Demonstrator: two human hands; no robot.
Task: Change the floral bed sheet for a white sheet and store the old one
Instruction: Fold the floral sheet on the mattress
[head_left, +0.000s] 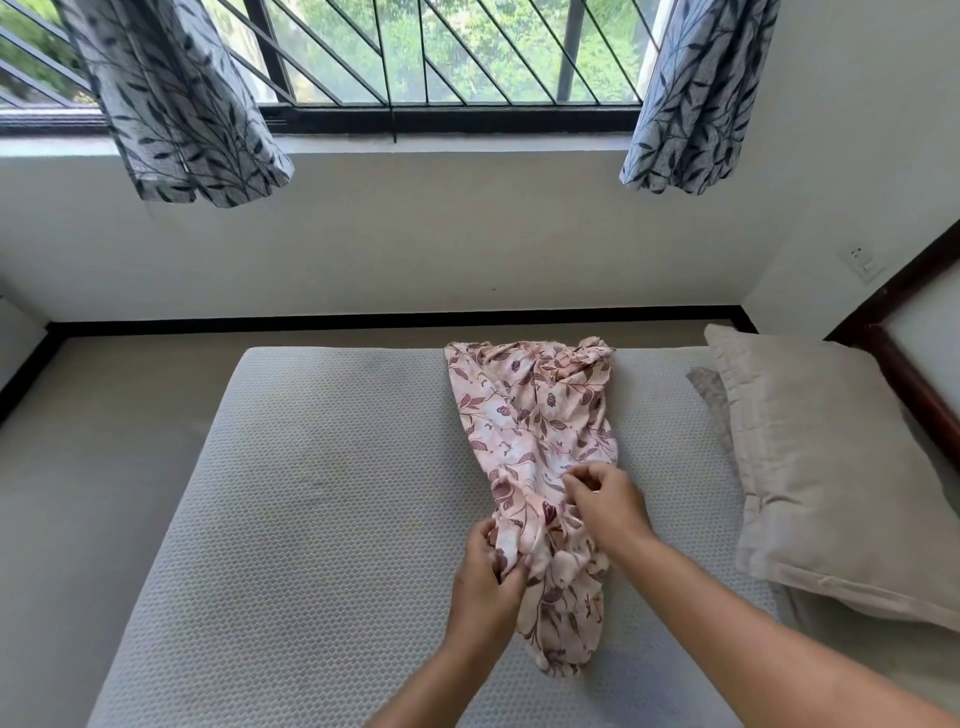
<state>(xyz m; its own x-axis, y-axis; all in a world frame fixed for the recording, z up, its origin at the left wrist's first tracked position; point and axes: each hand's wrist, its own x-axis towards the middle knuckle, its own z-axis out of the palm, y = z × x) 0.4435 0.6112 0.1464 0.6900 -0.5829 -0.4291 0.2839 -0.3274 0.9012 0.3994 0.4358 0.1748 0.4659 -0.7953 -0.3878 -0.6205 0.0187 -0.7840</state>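
— Grey honeycomb-textured mattress (311, 493) lies under our hands. What is to their right?
— A beige ruffled pillow (810, 467). The pink floral fabric sheet (540, 426), bunched lengthwise, runs away from our hands.
— Our grip?
— Our left hand (485, 582) clutches a fold; our right hand (608, 501) pinches the cloth just beyond.
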